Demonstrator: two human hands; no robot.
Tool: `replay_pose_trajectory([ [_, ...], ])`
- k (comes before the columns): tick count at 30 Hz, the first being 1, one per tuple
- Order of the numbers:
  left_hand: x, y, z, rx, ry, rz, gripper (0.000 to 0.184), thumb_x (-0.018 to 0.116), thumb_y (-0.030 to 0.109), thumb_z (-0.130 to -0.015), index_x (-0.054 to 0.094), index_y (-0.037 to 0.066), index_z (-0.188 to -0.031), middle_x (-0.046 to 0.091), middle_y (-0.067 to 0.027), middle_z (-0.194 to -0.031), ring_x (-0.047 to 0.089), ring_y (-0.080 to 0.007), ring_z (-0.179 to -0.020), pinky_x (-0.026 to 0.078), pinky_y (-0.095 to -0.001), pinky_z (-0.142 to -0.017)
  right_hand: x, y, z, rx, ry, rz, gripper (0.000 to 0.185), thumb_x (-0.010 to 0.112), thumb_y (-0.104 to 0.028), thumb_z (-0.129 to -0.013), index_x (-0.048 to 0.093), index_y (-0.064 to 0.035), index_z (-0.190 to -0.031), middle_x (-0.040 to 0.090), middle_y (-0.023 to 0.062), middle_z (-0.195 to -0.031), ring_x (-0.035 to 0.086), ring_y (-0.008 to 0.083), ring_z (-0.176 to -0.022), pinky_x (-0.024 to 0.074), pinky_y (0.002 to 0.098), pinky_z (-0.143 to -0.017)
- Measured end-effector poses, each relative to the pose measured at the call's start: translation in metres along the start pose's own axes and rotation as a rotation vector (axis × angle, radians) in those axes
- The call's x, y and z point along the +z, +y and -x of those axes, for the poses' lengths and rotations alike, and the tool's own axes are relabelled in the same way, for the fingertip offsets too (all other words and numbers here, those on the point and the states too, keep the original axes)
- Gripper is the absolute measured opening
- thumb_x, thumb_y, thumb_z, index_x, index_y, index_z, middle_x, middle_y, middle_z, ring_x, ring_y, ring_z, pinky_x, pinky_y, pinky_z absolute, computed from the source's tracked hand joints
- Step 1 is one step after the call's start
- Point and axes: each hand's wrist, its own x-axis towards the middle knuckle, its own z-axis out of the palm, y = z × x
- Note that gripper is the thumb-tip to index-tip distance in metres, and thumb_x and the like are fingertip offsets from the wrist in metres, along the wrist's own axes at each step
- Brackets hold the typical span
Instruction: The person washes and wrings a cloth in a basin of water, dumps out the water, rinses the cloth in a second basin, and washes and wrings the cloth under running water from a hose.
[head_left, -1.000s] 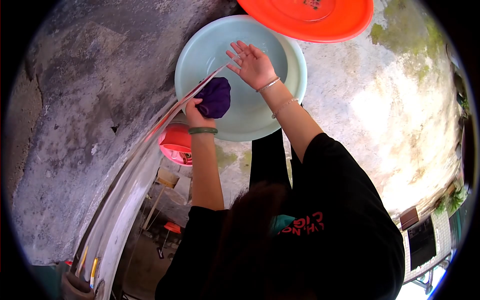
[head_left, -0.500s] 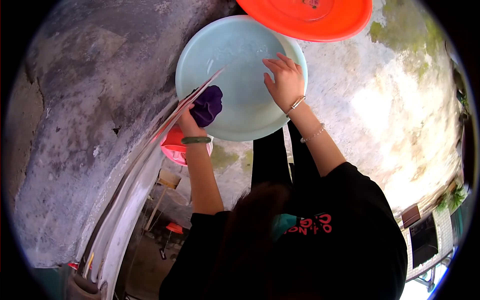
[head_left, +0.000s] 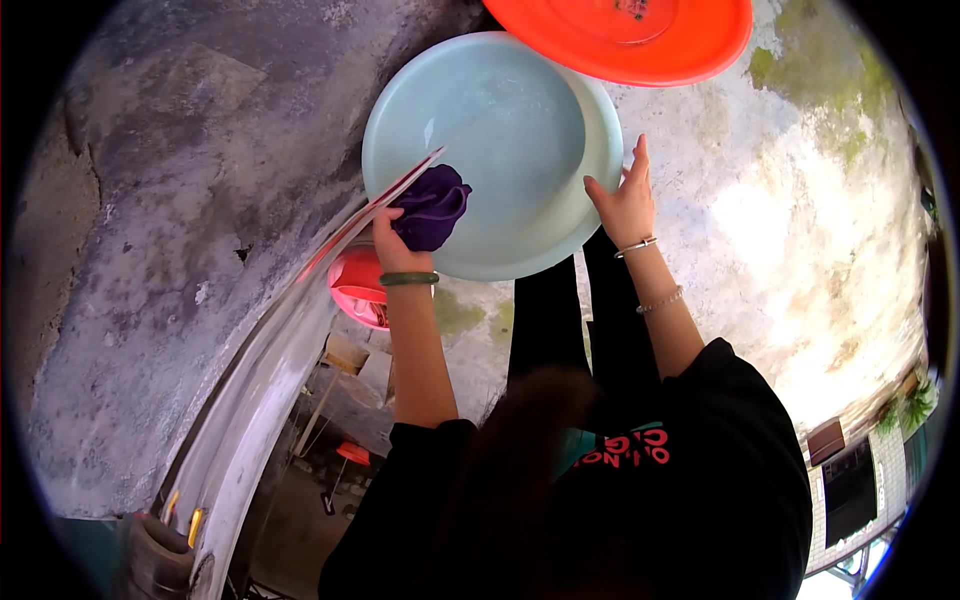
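Observation:
A pale blue basin (head_left: 490, 255) with water in it is in front of me, tilted so the water lies toward its left side. My left hand (head_left: 392, 243), a green bangle at its wrist, is closed around a bunched dark purple cloth (head_left: 432, 208) at the basin's left side. Some of its fingers are hidden behind the cloth. At the basin's right rim is my right hand (head_left: 628, 208), thumb and fingers spread apart, with nothing in it. Whether its thumb touches the rim I cannot tell.
A red basin (head_left: 640, 60) overlaps the blue one at the top. Beside my left wrist is a pink-red container (head_left: 358, 290). A long pale edge (head_left: 270, 350) runs along the left, overlapping the blue basin. Rough concrete floor (head_left: 760, 200) spreads to the right.
My right hand has moved right, from over the water to outside the basin's right rim. The water has shifted left, baring the basin's right side. My left hand still holds the purple cloth.

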Motion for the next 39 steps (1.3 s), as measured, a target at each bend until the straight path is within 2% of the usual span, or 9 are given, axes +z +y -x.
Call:
replay_pose_trajectory([
  [2, 0.004, 0.000, 0.002, 0.021, -0.009, 0.006, 0.029, 0.051, 0.010, -0.069, 0.058, 0.002, -0.096, 0.061, -0.0087, -0.098, 0.059, -0.0235, -0.092, 0.049, -0.0336, -0.084, 0.011, 0.029, -0.001, 0.488, -0.439, -0.541, 0.054, 0.065, -0.009, -0.068, 0.049, 0.0004, -0.118, 0.059, 0.0150, -0.105, 0.059, 0.0247, -0.094, 0.0503, 0.0314, -0.071],
  [5, 0.003, 0.005, 0.005, 0.020, -0.095, 0.033, 0.031, 0.051, 0.010, -0.069, 0.058, 0.001, -0.098, 0.061, -0.0088, -0.099, 0.059, -0.0236, -0.093, 0.048, -0.0333, -0.085, 0.012, 0.039, -0.008, 0.652, -0.542, -0.456, 0.040, 0.060, -0.003, -0.066, 0.057, 0.0013, -0.105, 0.062, 0.0087, -0.087, 0.060, 0.0183, -0.077, 0.0492, 0.0272, -0.057],
  [8, 0.014, 0.015, 0.026, 0.063, -0.074, 0.000, 0.033, 0.049, 0.011, -0.071, 0.057, 0.001, -0.101, 0.060, -0.0095, -0.102, 0.058, -0.0240, -0.095, 0.047, -0.0338, -0.086, 0.021, 0.050, -0.015, 0.628, -0.497, -0.511, 0.017, 0.059, -0.007, -0.064, 0.062, 0.0031, -0.077, 0.059, 0.0077, -0.067, 0.054, 0.0157, -0.060, 0.0432, 0.0296, -0.049],
  [12, 0.015, 0.020, 0.036, 0.111, -0.132, -0.026, 0.031, 0.049, 0.013, -0.073, 0.057, -0.002, -0.099, 0.061, -0.0125, -0.102, 0.058, -0.0274, -0.096, 0.047, -0.0388, -0.090, 0.033, 0.032, -0.021, 0.423, -0.525, -0.554, 0.016, 0.058, -0.006, -0.062, 0.062, 0.0017, -0.076, 0.058, 0.0054, -0.064, 0.053, 0.0143, -0.059, 0.0421, 0.0262, -0.055],
  [15, 0.012, 0.024, 0.045, 0.110, -0.107, -0.022, 0.032, 0.049, 0.013, -0.073, 0.057, -0.002, -0.099, 0.061, -0.0124, -0.102, 0.058, -0.0270, -0.096, 0.047, -0.0386, -0.090, 0.047, 0.018, -0.033, 0.472, -0.717, -0.522, 0.026, 0.057, -0.002, -0.061, 0.061, 0.0022, -0.086, 0.059, 0.0081, -0.073, 0.056, 0.0194, -0.068, 0.0479, 0.0289, -0.060],
  [22, 0.013, 0.030, 0.060, 0.116, -0.125, -0.032, 0.035, 0.045, 0.013, -0.074, 0.054, 0.001, -0.106, 0.058, -0.0100, -0.104, 0.055, -0.0239, -0.099, 0.043, -0.0368, -0.091, 0.041, -0.008, -0.041, 0.500, -0.818, -0.442, 0.011, 0.056, -0.006, -0.060, 0.061, -0.0009, -0.068, 0.056, 0.0044, -0.062, 0.049, 0.0152, -0.055, 0.0373, 0.0249, -0.050],
  [31, 0.010, 0.024, 0.056, 0.102, -0.112, -0.009, 0.031, 0.046, 0.012, -0.073, 0.054, 0.002, -0.101, 0.058, -0.0097, -0.102, 0.056, -0.0242, -0.098, 0.045, -0.0369, -0.089, 0.036, -0.007, -0.049, 0.356, -0.647, -0.527, 0.018, 0.054, -0.002, -0.060, 0.060, 0.0041, -0.076, 0.057, 0.0088, -0.065, 0.053, 0.0174, -0.059, 0.0449, 0.0294, -0.057],
  [36, 0.013, 0.017, 0.054, 0.132, -0.054, -0.073, 0.031, 0.046, 0.011, -0.072, 0.055, 0.002, -0.100, 0.058, -0.0087, -0.100, 0.057, -0.0227, -0.094, 0.046, -0.0341, -0.085, 0.038, 0.048, -0.040, 0.411, -0.557, -0.396, 0.014, 0.055, -0.002, -0.063, 0.061, 0.0028, -0.075, 0.058, 0.0087, -0.070, 0.054, 0.0178, -0.060, 0.0444, 0.0282, -0.055],
  [39, 0.006, 0.010, 0.042, 0.133, -0.040, -0.123, 0.027, 0.047, 0.010, -0.072, 0.057, 0.003, -0.097, 0.059, -0.0078, -0.098, 0.057, -0.0211, -0.092, 0.047, -0.0320, -0.082, 0.021, 0.048, -0.016, 0.587, -0.457, -0.563, 0.011, 0.055, -0.003, -0.065, 0.060, 0.0029, -0.074, 0.058, 0.0084, -0.070, 0.054, 0.0180, -0.060, 0.0434, 0.0276, -0.052],
])
